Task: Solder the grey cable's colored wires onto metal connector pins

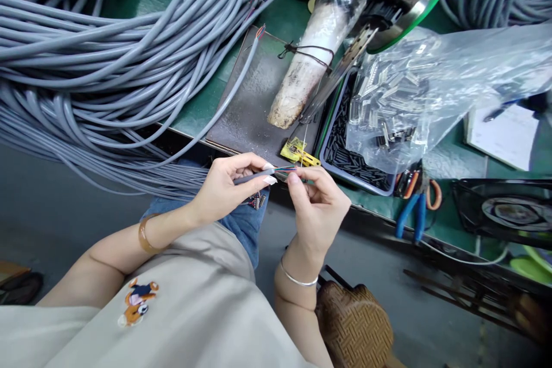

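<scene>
Between thumb and fingers, my left hand (pixel 235 181) pinches a grey cable (pixel 252 176) close to its stripped end. Several thin coloured wires (pixel 284 169) come out of that end and point to the right. My right hand (pixel 319 201) has its thumb and index finger closed on the tips of these wires. Both hands are just in front of the bench edge, above the lap. Below the left fingers, some small metal connectors (pixel 257 201) with wires rest on the lap, partly hidden by the hand.
Bundled grey cables (pixel 129 52) cover the left bench. A wrapped white tube (pixel 302 80) hangs over a dark board (pixel 245 109) beside a yellow clip (pixel 299 152). Rightward are a tray of black sleeves (pixel 353 164), a plastic bag of metal connectors (pixel 397 92) and blue-handled pliers (pixel 411 213).
</scene>
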Tool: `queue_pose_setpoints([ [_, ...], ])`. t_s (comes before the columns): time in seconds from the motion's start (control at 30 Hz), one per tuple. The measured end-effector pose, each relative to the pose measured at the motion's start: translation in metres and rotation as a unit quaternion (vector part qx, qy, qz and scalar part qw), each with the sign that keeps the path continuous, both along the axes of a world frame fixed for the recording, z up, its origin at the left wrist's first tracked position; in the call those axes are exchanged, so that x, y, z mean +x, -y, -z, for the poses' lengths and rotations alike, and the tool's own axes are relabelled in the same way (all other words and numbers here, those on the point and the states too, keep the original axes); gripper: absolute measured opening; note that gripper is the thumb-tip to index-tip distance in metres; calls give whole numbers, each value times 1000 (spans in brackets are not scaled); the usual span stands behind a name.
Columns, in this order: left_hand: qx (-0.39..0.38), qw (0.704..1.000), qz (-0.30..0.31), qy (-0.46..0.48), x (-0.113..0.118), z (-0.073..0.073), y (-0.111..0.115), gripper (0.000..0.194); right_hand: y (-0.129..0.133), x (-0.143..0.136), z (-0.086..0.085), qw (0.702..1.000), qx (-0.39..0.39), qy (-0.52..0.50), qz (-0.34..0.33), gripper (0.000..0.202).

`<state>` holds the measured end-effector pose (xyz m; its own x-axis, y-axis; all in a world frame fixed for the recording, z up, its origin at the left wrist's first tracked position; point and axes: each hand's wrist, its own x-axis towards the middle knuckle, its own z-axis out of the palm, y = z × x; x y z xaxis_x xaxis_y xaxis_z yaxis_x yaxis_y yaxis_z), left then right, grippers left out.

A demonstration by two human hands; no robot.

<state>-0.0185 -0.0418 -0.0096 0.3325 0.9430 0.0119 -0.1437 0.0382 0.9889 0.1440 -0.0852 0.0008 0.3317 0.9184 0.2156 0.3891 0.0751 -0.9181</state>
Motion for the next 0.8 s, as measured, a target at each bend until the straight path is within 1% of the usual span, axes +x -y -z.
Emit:
queue_pose_setpoints([
  [0.07, 125, 990, -46, -48, -1, 3, 1, 10, 1, 0, 0, 1000, 0, 8, 6, 10],
  [0.1, 196, 975, -71, -77, 0, 4, 1, 8, 1, -1, -1, 1000, 4, 13, 12, 11],
  [0.13, 270, 952, -97, -108, 1, 5, 1, 6, 0, -1, -2, 999, 14, 19, 23, 11],
  [0.17, 339, 922, -121, -139, 3, 4, 2, 5, 0, 0, -3, 998, 32, 24, 45, 12],
  [0.2, 398, 891, -139, -168, 7, 3, 4, 6, 0, 3, -4, 994, 62, 27, 82, 12],
  [0.23, 444, 864, -144, -190, 12, 2, 7, 9, 0, 8, -6, 986, 103, 23, 127, 13],
  [0.27, 472, 848, -135, -201, 18, 0, 12, 12, 0, 15, -7, 973, 148, 14, 174, 14],
  [0.3, 477, 850, -101, -200, 25, -2, 17, 16, 0, 25, -8, 957, 194, -7, 216, 16],
  [0.33, 462, 868, -39, -179, 32, -3, 22, 22, 1, 36, -9, 943, 235, -35, 234, 19],
  [0.37, 422, 894, 57, -138, 37, -3, 27, 27, 3, 48, -10, 935, 255, -67, 238, 22],
  [0.4, 350, 916, 180, -81, 42, -2, 31, 32, 4, 59, -11, 934, 258, -99, 225, 25],
  [0.43, 248, 922, 299, -6, 44, 0, 33, 36, 6, 69, -12, 930, 277, -122, 207, 27],
  [0.47, 118, 909, 394, 62, 44, 3, 32, 39, 8, 75, -13, 933, 278, -135, 184, 28],
  [0.5, -24, 892, 438, 113, 41, 7, 30, 43, 10, 77, -14, 936, 278, -138, 167, 28],
  [0.53, -143, 875, 437, 152, 36, 12, 25, 49, 11, 76, -15, 938, 276, -129, 163, 26],
  [0.57, -228, 873, 389, 185, 29, 16, 18, 51, 12, 70, -16, 939, 280, -109, 166, 23],
  [0.6, -279, 882, 315, 210, 22, 19, 11, 50, 13, 62, -16, 942, 280, -80, 166, 21],
  [0.63, -299, 892, 255, 225, 14, 21, 4, 48, 13, 52, -16, 944, 279, -46, 171, 20],
  [0.67, -305, 899, 217, 225, 6, 21, -2, 45, 12, 40, -16, 950, 262, -12, 171, 20],
  [0.7, -306, 905, 196, 222, 0, 19, -6, 44, 12, 29, -16, 965, 211, 13, 155, 20],
  [0.77, -296, 913, 191, 205, -7, 14, -10, 46, 10, 11, -15, 991, 96, 35, 90, 17],
  [0.8, -290, 917, 196, 193, -9, 10, -10, 47, 8, 5, -13, 997, 46, 30, 52, 15],
])
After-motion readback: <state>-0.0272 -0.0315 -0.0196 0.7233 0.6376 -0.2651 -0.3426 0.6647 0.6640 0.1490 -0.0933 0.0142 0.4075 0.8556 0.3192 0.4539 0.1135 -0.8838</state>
